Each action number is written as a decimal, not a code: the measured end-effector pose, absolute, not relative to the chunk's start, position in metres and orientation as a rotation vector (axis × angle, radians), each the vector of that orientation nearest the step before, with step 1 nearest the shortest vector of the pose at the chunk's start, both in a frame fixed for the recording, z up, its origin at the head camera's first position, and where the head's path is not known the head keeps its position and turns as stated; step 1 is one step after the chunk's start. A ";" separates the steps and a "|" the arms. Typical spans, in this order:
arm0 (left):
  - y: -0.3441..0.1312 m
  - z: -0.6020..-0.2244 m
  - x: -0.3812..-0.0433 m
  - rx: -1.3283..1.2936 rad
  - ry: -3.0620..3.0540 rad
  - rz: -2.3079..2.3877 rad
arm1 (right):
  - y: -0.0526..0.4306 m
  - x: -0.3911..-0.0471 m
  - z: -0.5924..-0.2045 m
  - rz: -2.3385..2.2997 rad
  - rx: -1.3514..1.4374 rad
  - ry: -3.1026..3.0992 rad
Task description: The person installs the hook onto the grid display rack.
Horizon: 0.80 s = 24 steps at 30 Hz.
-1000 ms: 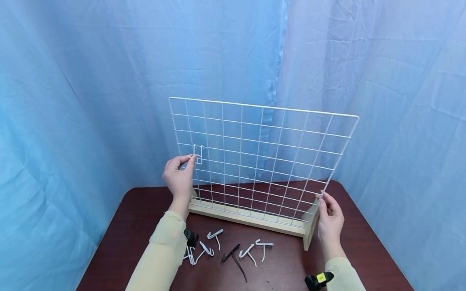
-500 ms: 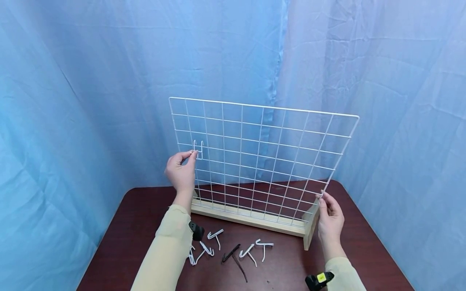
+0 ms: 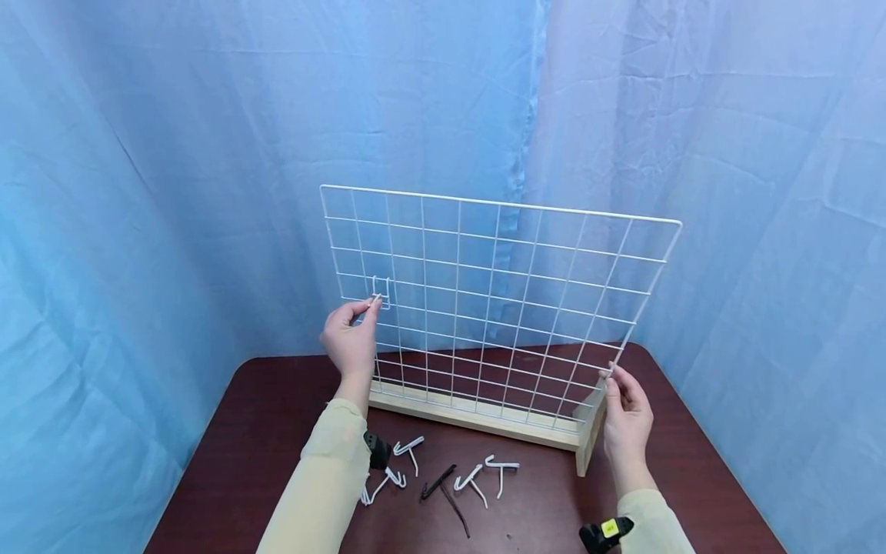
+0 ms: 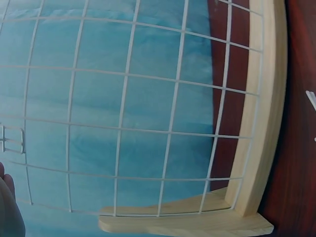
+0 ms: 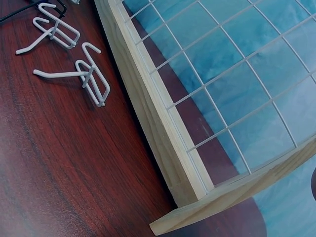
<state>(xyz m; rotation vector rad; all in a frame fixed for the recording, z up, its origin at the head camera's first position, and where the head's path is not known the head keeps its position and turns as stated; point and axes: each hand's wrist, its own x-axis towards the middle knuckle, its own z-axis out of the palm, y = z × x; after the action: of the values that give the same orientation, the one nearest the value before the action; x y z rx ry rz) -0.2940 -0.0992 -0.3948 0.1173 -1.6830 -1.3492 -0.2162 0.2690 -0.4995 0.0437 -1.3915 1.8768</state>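
Observation:
In the head view a white wire grid panel [image 3: 498, 203] stands in a pale wooden base [image 3: 471, 416]. My left hand [image 3: 349, 338] pinches a white wire hook [image 3: 388, 296] between thumb and fingertips. The hook lies against the left part of the grid, its bent top ends at a horizontal wire; whether they are seated over it I cannot tell. At the left edge of the left wrist view, part of this hook [image 4: 22, 140] shows above dark fingertips [image 4: 10, 207]. My right hand [image 3: 628, 419] grips the grid's right edge, just above the base's end piece.
Several loose white hooks lie on the dark red table [image 3: 540, 508] before the base, among them one white hook [image 3: 501, 465] and a black hook [image 3: 440, 483]. The right wrist view shows a white hook [image 5: 94, 81] beside the base. Blue curtains [image 3: 443, 115] hang behind.
My left hand and its hook have shifted slightly right. The hook rose a little, then came down against the grid. The right hand keeps its place.

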 end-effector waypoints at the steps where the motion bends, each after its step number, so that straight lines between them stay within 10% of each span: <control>1: -0.099 -0.396 -0.294 0.117 -1.691 -1.344 | 0.269 -0.216 -0.499 1.874 0.048 -1.392; 24: -0.108 -0.436 -0.285 0.214 -1.786 -1.444 | 0.264 -0.217 -0.496 1.868 0.025 -1.401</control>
<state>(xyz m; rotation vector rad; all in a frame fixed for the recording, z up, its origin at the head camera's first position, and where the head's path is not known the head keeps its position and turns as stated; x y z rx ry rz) -0.2850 -0.1076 -0.4361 0.2144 -1.7861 -1.4438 -0.2167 0.2643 -0.4963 0.0250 -1.4013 1.8677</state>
